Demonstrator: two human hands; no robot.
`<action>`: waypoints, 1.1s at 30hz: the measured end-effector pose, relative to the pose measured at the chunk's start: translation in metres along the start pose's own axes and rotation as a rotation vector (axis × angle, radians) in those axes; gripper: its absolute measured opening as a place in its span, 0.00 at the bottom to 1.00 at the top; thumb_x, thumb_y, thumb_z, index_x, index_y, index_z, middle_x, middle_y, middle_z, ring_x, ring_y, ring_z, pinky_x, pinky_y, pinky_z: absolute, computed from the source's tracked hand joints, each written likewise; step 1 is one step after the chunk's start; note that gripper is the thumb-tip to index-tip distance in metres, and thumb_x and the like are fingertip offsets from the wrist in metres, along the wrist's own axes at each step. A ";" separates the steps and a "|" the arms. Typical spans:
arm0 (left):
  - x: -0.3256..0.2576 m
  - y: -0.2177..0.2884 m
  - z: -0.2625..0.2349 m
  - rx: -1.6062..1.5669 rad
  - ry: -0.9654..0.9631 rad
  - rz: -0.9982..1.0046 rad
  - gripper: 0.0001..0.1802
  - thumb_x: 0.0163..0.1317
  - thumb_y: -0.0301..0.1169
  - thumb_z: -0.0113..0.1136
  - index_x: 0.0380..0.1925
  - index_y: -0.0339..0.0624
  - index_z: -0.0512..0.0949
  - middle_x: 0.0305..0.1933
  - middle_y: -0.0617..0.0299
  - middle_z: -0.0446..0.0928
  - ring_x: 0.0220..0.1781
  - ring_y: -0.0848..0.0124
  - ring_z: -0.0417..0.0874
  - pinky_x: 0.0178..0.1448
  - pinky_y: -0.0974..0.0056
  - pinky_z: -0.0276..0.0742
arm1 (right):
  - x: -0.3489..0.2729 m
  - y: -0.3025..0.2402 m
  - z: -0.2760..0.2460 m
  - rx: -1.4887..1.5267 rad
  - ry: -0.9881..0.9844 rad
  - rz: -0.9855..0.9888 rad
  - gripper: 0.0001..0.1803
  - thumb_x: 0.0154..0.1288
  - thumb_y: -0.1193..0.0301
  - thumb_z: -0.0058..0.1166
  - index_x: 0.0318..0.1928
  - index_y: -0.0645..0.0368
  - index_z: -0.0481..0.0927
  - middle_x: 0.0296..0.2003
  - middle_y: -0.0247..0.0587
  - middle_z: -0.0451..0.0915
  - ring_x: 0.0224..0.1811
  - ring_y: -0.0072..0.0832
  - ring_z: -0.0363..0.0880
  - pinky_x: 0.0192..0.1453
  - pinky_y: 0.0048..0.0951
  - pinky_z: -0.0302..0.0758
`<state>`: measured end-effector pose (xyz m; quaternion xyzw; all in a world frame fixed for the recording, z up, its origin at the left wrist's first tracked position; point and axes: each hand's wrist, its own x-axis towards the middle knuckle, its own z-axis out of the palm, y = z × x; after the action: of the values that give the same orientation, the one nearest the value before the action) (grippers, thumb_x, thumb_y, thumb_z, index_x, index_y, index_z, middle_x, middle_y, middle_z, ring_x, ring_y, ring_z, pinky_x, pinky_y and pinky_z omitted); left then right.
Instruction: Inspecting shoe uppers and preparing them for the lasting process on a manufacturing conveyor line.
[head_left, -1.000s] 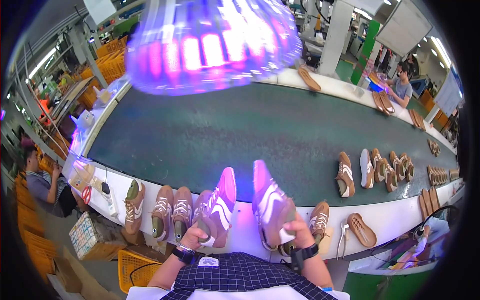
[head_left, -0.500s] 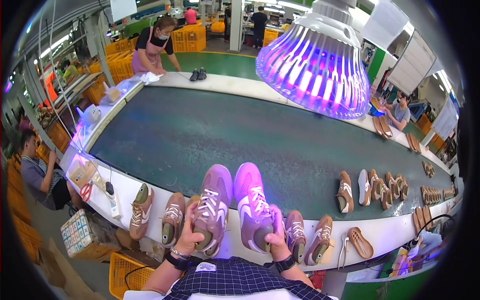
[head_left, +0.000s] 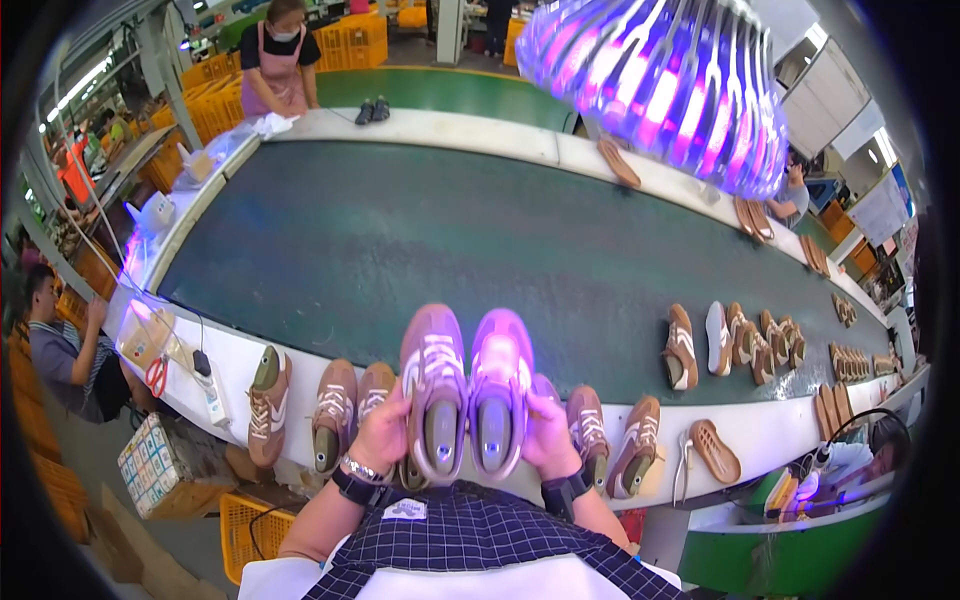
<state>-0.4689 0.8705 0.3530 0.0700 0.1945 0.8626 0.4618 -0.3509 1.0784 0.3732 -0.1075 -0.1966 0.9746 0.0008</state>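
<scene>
Stretches back past a dark green belt [head_left: 400, 225] to green flooring [head_left: 455, 95], a pale column [head_left: 451, 32] and yellow crates [head_left: 352, 45]; glows violet overhead (from a ribbed lamp [head_left: 655, 95]).

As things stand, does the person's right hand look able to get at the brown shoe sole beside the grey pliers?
Probably not just now: the right hand holds a violet-lit laced sneaker, and two brown laced sneakers lie between that hand and the sole.

Two hands [head_left: 382, 437] hold two brown sneakers [head_left: 432, 360]; three similar sneakers [head_left: 335, 400] are to their left. One power strip [head_left: 216, 402], one pair of scissors [head_left: 156, 378] and one pair of pliers [head_left: 684, 463] line the counter's [head_left: 775, 427] near edge; one purple-lit lamp [head_left: 655, 85] is above.
</scene>
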 end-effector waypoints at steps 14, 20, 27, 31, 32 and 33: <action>0.016 -0.019 -0.017 -0.166 0.432 0.218 0.25 0.56 0.23 0.59 0.56 0.43 0.69 0.56 0.59 0.74 0.59 0.62 0.73 0.65 0.51 0.68 | -0.007 0.007 -0.013 -0.009 0.317 -0.429 0.25 0.62 0.73 0.54 0.60 0.58 0.66 0.56 0.41 0.72 0.58 0.37 0.71 0.63 0.45 0.70; 0.015 -0.024 -0.015 -0.155 0.491 0.212 0.25 0.56 0.26 0.61 0.56 0.43 0.70 0.57 0.58 0.73 0.60 0.60 0.72 0.64 0.48 0.68 | -0.008 0.018 -0.012 -0.008 0.409 -0.433 0.22 0.62 0.73 0.55 0.57 0.56 0.69 0.52 0.37 0.74 0.54 0.32 0.73 0.60 0.42 0.72; 0.014 -0.027 -0.005 -0.146 0.519 0.201 0.19 0.58 0.26 0.61 0.50 0.40 0.73 0.51 0.59 0.75 0.54 0.64 0.75 0.61 0.54 0.73 | -0.006 0.018 -0.009 -0.016 0.426 -0.451 0.21 0.63 0.74 0.54 0.57 0.57 0.69 0.52 0.38 0.74 0.54 0.31 0.74 0.60 0.40 0.73; 0.014 -0.029 -0.008 -0.152 0.536 0.191 0.18 0.58 0.26 0.61 0.49 0.39 0.73 0.50 0.58 0.76 0.53 0.63 0.76 0.60 0.54 0.73 | -0.006 0.020 -0.008 -0.009 0.430 -0.457 0.21 0.63 0.74 0.53 0.57 0.58 0.68 0.52 0.39 0.74 0.54 0.32 0.74 0.60 0.39 0.73; 0.014 -0.029 -0.007 -0.151 0.544 0.188 0.18 0.58 0.26 0.61 0.49 0.39 0.73 0.50 0.58 0.76 0.53 0.63 0.76 0.60 0.53 0.73 | -0.006 0.021 -0.009 -0.007 0.431 -0.459 0.21 0.63 0.74 0.53 0.57 0.58 0.68 0.52 0.39 0.74 0.54 0.32 0.74 0.60 0.39 0.73; 0.014 -0.029 -0.007 -0.150 0.552 0.184 0.18 0.57 0.26 0.61 0.49 0.39 0.73 0.49 0.58 0.76 0.53 0.63 0.76 0.60 0.53 0.74 | -0.006 0.021 -0.009 -0.005 0.441 -0.466 0.22 0.63 0.74 0.53 0.57 0.57 0.68 0.52 0.39 0.74 0.55 0.32 0.74 0.60 0.39 0.73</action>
<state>-0.4563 0.8950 0.3340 -0.1842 0.2410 0.8993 0.3150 -0.3426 1.0622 0.3577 -0.2682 -0.2133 0.9009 0.2662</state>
